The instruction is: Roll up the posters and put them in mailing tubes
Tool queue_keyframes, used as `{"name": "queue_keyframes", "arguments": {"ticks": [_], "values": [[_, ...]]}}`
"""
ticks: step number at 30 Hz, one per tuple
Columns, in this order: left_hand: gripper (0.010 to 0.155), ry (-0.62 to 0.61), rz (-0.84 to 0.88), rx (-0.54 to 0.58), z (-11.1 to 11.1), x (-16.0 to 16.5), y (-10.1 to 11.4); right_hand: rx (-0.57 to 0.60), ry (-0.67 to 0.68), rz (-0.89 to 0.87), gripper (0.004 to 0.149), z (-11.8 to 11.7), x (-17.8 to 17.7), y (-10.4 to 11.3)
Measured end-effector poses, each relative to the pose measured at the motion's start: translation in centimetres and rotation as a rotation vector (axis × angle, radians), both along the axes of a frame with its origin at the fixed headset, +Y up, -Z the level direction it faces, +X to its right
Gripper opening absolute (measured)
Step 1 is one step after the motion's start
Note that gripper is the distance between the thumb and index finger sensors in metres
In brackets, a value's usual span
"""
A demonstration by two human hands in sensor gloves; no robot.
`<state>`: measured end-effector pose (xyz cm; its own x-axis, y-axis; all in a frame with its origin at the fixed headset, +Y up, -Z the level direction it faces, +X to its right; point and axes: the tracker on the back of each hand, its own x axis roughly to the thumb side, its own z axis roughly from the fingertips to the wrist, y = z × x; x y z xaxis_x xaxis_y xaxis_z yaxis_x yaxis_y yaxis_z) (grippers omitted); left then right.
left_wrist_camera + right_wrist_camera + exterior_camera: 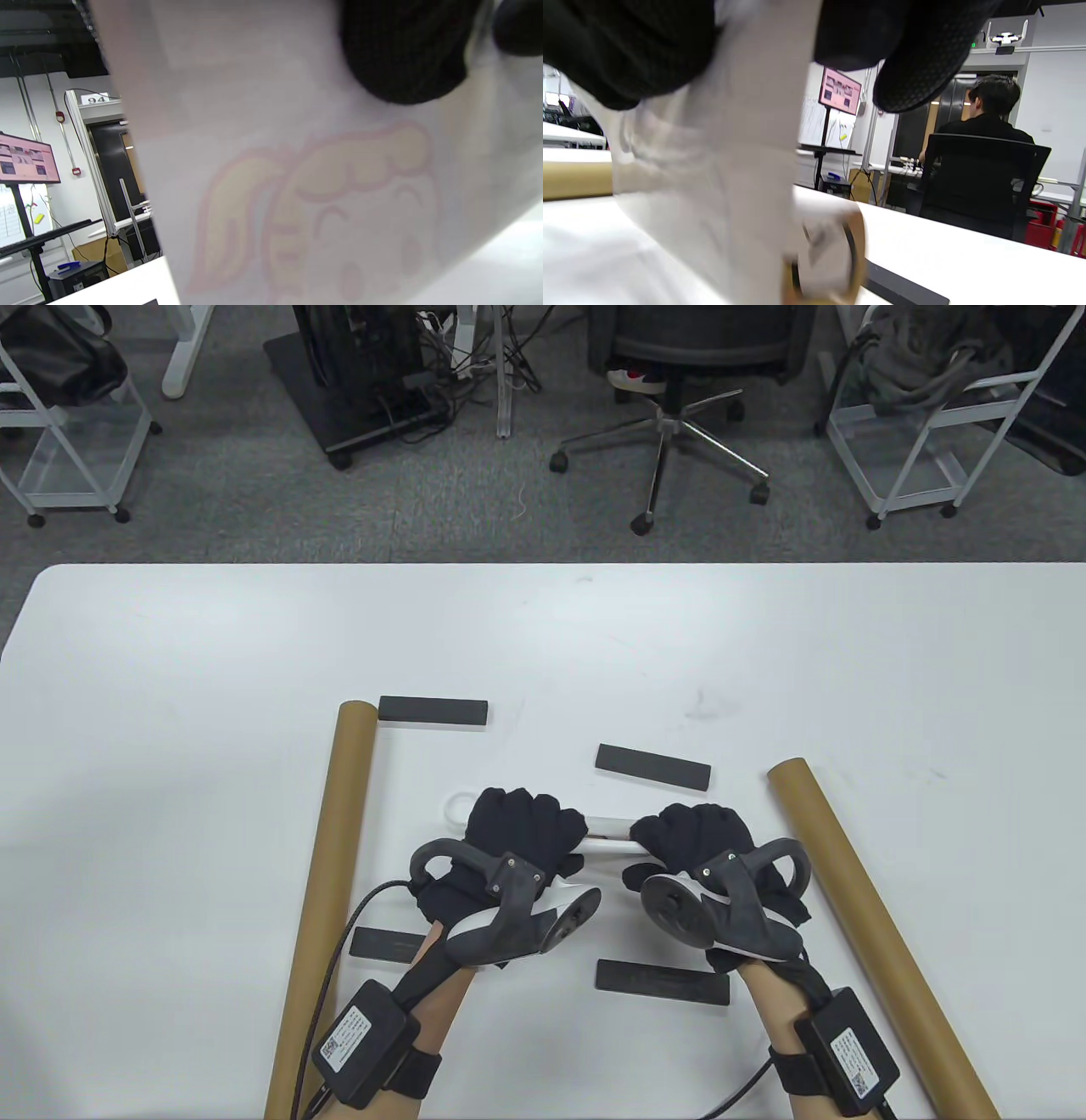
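My left hand (522, 831) and right hand (700, 836) were both curled over the rolled poster (607, 830), which lay across the white table (170, 661) between them, its white coil end (458, 808) peeping out past my left knuckles. My left wrist view showed paper with a faint cartoon print (322, 199) under my fingertips (398, 55). The danger, as I judged it, was the roll springing open if either grip slackened, or coning so one end grew too wide for a tube. Near my wrists lay two black bar weights (662, 982), one half hidden (386, 943). The left mailing tube (327, 891) and right mailing tube (874, 925) lay well apart on either side; reaching one meant holding the roll single-handed, the likeliest moment to lose it. Farther off sat two more black bars (433, 710) (653, 766).
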<state>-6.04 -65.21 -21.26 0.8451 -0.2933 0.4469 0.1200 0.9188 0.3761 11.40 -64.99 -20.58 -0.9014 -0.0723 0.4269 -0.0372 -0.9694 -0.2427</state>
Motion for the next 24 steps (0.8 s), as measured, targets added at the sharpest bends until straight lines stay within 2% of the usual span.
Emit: {"name": "queue_keyframes", "arguments": {"ticks": [6,11,15,18,20,24], "values": [[0.033,0.019,-0.057,0.008,0.0,-0.1,-0.2,0.004,-0.028,0.043,0.039,0.3,-0.6,-0.2],[0.040,0.038,-0.114,-0.020,0.1,0.0,-1.0,-0.040,-0.065,0.086,0.045,0.0,-1.0,-1.1],[0.051,0.043,-0.085,-0.049,0.1,0.0,-1.1,-0.051,-0.091,0.105,0.047,-0.1,-1.1,-1.2],[0.053,0.015,-0.018,-0.015,0.2,-0.4,-0.9,-0.073,-0.064,0.058,0.048,-0.2,-0.9,-1.4],[0.061,0.003,0.019,-0.002,0.3,-0.7,-0.7,-0.063,-0.057,0.036,0.050,-0.4,-0.7,-1.2],[0.053,-0.021,0.049,0.035,0.5,-1.0,-0.4,0.006,-0.045,-0.012,0.060,-0.3,-0.4,-1.0]]}}
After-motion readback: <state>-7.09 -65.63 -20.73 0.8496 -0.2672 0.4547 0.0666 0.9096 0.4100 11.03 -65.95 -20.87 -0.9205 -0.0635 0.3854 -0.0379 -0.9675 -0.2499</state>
